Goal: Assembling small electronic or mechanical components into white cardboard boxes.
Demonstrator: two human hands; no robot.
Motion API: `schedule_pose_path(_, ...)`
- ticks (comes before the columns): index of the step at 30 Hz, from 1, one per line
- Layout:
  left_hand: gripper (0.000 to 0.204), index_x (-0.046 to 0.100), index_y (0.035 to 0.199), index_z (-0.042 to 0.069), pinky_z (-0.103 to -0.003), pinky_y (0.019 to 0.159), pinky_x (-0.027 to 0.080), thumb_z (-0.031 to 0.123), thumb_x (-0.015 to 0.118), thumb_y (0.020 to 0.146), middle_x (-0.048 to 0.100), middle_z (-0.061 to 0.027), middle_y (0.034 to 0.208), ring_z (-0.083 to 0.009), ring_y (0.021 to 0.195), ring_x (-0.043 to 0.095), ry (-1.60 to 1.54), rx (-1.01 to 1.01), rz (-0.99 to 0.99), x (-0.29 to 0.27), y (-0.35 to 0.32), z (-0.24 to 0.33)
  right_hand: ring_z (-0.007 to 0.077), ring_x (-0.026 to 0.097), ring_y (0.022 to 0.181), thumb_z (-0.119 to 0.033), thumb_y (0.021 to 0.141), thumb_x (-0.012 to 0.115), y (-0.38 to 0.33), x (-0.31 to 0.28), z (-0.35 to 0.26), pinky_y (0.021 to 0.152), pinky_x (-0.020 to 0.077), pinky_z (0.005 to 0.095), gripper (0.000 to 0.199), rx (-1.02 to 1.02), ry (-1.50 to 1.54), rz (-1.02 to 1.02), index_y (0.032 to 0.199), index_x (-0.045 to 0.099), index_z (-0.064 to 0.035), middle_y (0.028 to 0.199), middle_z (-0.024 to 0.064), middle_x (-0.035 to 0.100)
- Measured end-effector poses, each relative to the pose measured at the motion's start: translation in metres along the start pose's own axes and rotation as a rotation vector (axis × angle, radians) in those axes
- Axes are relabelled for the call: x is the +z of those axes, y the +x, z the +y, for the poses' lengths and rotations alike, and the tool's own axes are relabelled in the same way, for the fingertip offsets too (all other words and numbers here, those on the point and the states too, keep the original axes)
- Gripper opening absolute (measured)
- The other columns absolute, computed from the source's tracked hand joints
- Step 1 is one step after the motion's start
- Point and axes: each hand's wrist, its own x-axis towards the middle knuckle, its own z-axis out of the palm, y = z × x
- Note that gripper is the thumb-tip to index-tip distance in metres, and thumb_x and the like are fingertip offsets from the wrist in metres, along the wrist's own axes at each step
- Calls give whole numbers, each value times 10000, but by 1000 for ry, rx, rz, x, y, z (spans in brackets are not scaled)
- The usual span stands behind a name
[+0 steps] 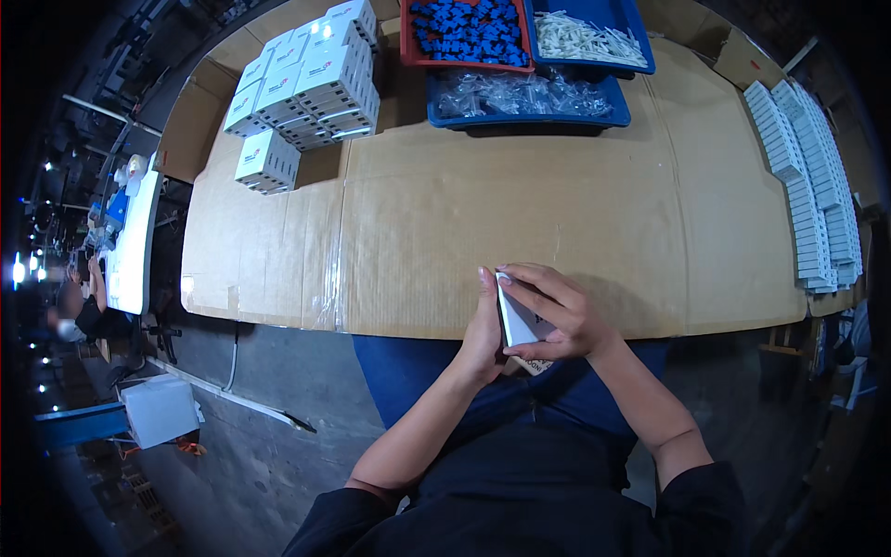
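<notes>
A small white carton box [517, 318] is held between both my hands at the near edge of the cardboard-covered table [483, 213]. My left hand [484, 327] presses flat against the box's left side. My right hand [561, 309] wraps over its top and right side, fingers curled around it. Most of the box is hidden by my fingers.
Stacked white boxes [306, 79] stand at the far left. A red tray of blue parts [469, 32], a blue tray of white parts [589, 37] and a blue tray of clear bags [524, 95] sit at the back. Rows of flat white cartons [807, 176] line the right edge.
</notes>
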Motion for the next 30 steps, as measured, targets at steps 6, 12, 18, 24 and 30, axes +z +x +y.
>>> schedule_pose_path(6,813,452,1451,88,-414,929,608,753,271,1020,622,-154,1268,-279,1154,678,-3,-26,-53,0,5,12,409,623,1228,-334,732,910,1,7,5,1016,520,457,747,6,126,160,1317,650,52,1395,249,602)
schedule_pose_path(12,794,546,1414,44,-430,981,576,699,285,1050,703,-162,1198,-298,1115,705,-126,-13,-40,-7,28,9,340,564,1337,-482,1016,613,1,-1,21,1111,463,481,743,126,565,705,1439,488,116,1475,279,521)
schedule_pose_path(18,619,376,1571,61,-428,1129,459,485,264,1134,563,-157,1423,-296,1323,572,-110,436,-116,-6,38,30,240,617,1102,-95,782,897,18,-42,41,1070,507,378,468,342,107,741,1164,631,-47,1127,114,596)
schedule_pose_path(24,423,482,1477,27,-432,1180,347,181,366,1101,535,-200,1453,-366,1415,467,661,731,146,-61,43,30,265,669,1051,-103,709,878,-34,-48,46,1083,495,466,297,406,-424,191,924,674,-82,1194,93,630)
schedule_pose_path(30,406,603,1414,184,-584,1192,294,192,591,1009,511,-147,1483,-402,1446,419,1691,867,211,-85,10,50,247,586,1296,-400,782,845,-52,-41,0,1206,254,668,428,460,-475,-115,1073,726,-110,1320,47,627)
